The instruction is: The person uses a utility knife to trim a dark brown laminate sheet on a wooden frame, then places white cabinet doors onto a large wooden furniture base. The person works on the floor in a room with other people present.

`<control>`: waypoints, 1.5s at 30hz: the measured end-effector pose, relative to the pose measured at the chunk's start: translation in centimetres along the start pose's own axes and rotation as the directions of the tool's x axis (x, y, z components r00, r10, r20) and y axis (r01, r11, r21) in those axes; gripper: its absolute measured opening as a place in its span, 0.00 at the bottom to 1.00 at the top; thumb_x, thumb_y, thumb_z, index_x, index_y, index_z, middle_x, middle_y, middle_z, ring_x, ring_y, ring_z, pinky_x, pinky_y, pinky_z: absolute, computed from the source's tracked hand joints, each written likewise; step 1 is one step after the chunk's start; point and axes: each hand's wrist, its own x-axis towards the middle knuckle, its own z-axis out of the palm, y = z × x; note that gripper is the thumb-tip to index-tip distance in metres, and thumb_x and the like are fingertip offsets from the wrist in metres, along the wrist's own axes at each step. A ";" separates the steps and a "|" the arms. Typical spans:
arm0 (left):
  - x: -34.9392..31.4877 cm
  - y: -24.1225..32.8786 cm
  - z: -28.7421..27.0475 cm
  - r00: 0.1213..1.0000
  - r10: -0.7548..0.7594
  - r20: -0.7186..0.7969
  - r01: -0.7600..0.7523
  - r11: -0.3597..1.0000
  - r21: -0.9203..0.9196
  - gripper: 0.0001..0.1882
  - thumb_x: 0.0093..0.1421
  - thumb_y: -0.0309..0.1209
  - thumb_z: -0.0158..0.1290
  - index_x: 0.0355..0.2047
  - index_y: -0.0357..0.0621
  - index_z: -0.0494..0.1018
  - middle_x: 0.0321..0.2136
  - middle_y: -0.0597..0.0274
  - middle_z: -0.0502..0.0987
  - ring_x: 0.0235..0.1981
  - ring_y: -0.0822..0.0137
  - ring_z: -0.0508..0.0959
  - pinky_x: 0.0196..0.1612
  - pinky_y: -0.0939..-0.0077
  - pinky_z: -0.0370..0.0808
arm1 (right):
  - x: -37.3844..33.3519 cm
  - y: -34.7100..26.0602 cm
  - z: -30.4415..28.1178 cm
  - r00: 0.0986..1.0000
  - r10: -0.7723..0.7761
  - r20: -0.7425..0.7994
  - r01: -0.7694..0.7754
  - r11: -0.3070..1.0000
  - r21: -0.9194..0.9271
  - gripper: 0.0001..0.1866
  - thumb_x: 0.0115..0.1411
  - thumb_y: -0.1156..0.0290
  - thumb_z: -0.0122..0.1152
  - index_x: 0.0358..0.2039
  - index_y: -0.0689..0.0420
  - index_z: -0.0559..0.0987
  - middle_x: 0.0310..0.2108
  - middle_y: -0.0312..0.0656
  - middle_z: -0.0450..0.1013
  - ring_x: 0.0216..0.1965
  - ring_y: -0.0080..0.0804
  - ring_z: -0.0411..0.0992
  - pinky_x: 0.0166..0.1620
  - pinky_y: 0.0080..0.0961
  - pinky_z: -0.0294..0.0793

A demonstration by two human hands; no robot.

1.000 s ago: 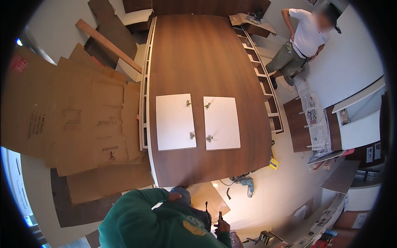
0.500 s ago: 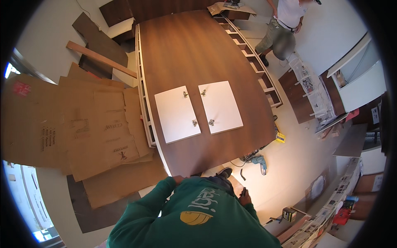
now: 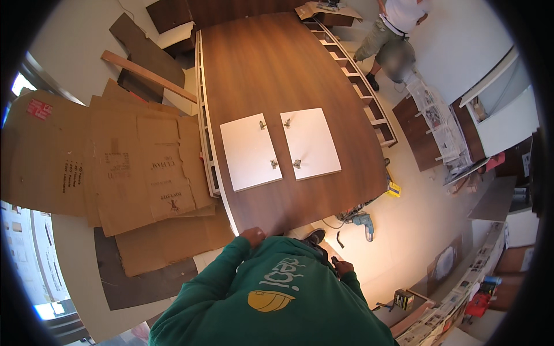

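Note:
My left hand (image 3: 253, 235) is at the near edge of the brown wood-grain tabletop (image 3: 254, 75), close to my body, its fingers curled with nothing visible in them. Low at my right side, my right hand (image 3: 344, 267) is closed around a small dark object (image 3: 334, 260) whose kind I cannot make out. On the tabletop lie two white cabinet doors, the left door (image 3: 248, 153) and the right door (image 3: 313, 144), side by side with a gap between. Metal hinges, such as the lower left hinge (image 3: 274, 164), sit along their facing edges.
Cardboard sheets (image 3: 144, 167) are stacked left of the table. A teal power drill (image 3: 363, 225) with a cord lies on the floor to the right, near a yellow box (image 3: 393, 190). Another person (image 3: 398, 23) stands at the far right. Open slatted framing (image 3: 352, 75) runs along the right edge.
My left hand has risen onto the table's near edge. My right hand has shifted slightly upward. The view has tilted a little; the doors stay in place.

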 end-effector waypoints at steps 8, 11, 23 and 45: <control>1.6 -0.9 -0.6 0.921 -0.144 0.363 0.070 0.975 0.210 0.41 0.71 0.63 0.35 0.49 0.35 0.79 0.50 0.39 0.80 0.53 0.44 0.80 0.57 0.52 0.73 | -1.5 7.9 4.0 0.976 -0.006 -0.217 -0.077 0.924 -0.374 0.26 0.62 0.53 0.57 0.46 0.65 0.82 0.34 0.54 0.82 0.37 0.52 0.81 0.45 0.43 0.79; 1.2 4.8 -4.2 0.964 -0.016 0.266 -0.069 0.949 0.307 0.36 0.70 0.60 0.41 0.52 0.38 0.77 0.47 0.41 0.81 0.50 0.44 0.80 0.55 0.51 0.75 | -4.9 4.1 5.5 0.874 0.190 -0.448 -0.251 0.964 -0.081 0.25 0.63 0.53 0.57 0.43 0.66 0.83 0.29 0.53 0.81 0.33 0.49 0.81 0.41 0.42 0.78; -0.2 18.1 -1.5 0.556 0.803 0.213 -0.759 0.386 0.525 0.35 0.53 0.38 0.67 0.60 0.48 0.70 0.61 0.53 0.70 0.59 0.49 0.74 0.57 0.49 0.73 | -8.8 -22.3 5.1 0.841 -0.503 -0.200 0.517 0.856 0.021 0.32 0.66 0.54 0.59 0.60 0.66 0.68 0.41 0.52 0.78 0.34 0.34 0.77 0.37 0.32 0.78; -7.9 -11.9 2.3 0.975 -0.190 -0.115 0.174 0.975 -0.140 0.34 0.60 0.58 0.58 0.53 0.41 0.77 0.42 0.44 0.83 0.42 0.48 0.84 0.48 0.59 0.79 | -2.0 -7.1 3.9 0.997 -0.038 0.065 0.048 0.985 -0.163 0.21 0.65 0.58 0.54 0.48 0.62 0.79 0.34 0.50 0.82 0.26 0.39 0.79 0.28 0.37 0.78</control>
